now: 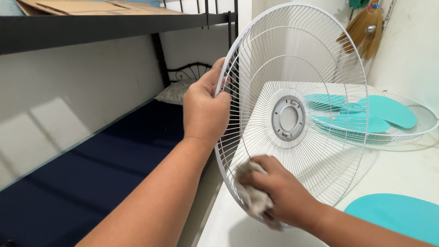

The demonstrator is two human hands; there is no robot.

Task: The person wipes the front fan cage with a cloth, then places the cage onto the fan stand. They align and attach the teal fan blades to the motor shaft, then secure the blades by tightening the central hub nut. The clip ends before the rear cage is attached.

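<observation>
A white wire fan grille [292, 55] stands upright on its edge over a white table [402, 169]. My left hand [204, 107] grips the grille's left rim. Low on the grille, my right hand [279, 192] presses a crumpled grey cloth [251, 196] against the wires near the bottom rim. The grille's round grey hub [288, 117] faces me at its centre.
Behind the grille a second wire grille [420, 121] lies flat on the table with a teal fan blade [366, 114] in it. A teal oval piece [398, 215] sits at the near right. To the left is a bunk bed with a dark blue mattress [91, 178]. A broom [366, 27] hangs on the wall.
</observation>
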